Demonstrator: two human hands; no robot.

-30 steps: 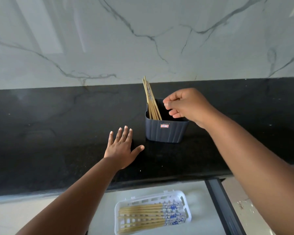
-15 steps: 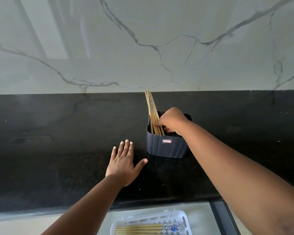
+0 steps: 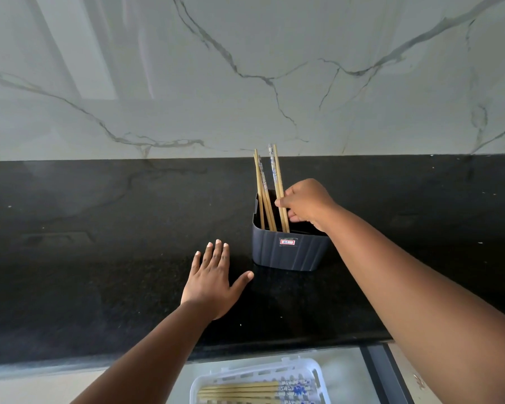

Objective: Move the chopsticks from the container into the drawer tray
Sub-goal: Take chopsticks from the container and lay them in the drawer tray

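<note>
A dark ribbed container [image 3: 289, 252] stands on the black counter. Several wooden chopsticks [image 3: 261, 193] lean in its left part. My right hand [image 3: 306, 204] is over the container's opening, shut on a pair of chopsticks [image 3: 277, 176] with patterned tops, raised a little above the others. My left hand [image 3: 215, 279] lies flat and open on the counter, just left of the container. At the bottom edge a white slotted tray [image 3: 312, 371] in the open drawer holds several chopsticks [image 3: 245, 389] lying side by side.
The black counter [image 3: 99, 228] runs the full width, backed by a white marble wall [image 3: 245, 68]. The open drawer [image 3: 347, 371] sits below the counter's front edge, with its dark right rim [image 3: 388, 374] beside the tray.
My right hand went down to the container, closed on a pair of chopsticks and has lifted them a little. My left hand stayed flat on the counter.
</note>
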